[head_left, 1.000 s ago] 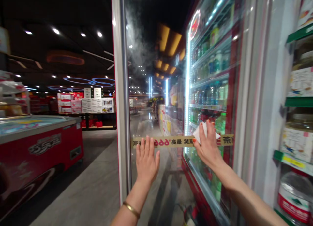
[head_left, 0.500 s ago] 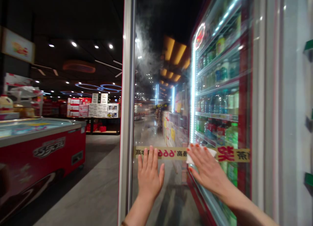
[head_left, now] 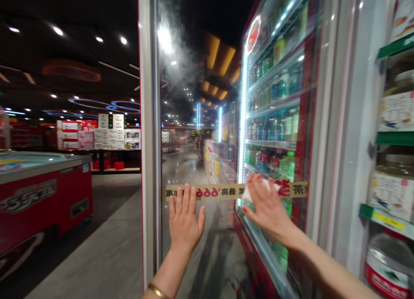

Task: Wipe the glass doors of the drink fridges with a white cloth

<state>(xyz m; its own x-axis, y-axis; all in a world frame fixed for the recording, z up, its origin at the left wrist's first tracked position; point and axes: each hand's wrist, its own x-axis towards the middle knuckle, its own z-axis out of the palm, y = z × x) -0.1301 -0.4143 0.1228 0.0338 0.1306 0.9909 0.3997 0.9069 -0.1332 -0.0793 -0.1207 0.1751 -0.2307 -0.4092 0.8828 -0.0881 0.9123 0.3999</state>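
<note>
Right hand (head_left: 268,208), fingers outstretched, flat over the cloth (head_left: 247,194), which lies on the glass (head_left: 210,161) at the palm's eleven o'clock, across the nine-to-three strip (head_left: 228,192); left hand (head_left: 186,221), fingers spread, farther off at nine o'clock.

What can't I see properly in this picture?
In the head view:
White wipe: middle hidden under the right hand.
Strip: some writing behind the left hand.
Red freezer: cut off by the left edge.
Bottles: labels too small and blurry to read.
</note>
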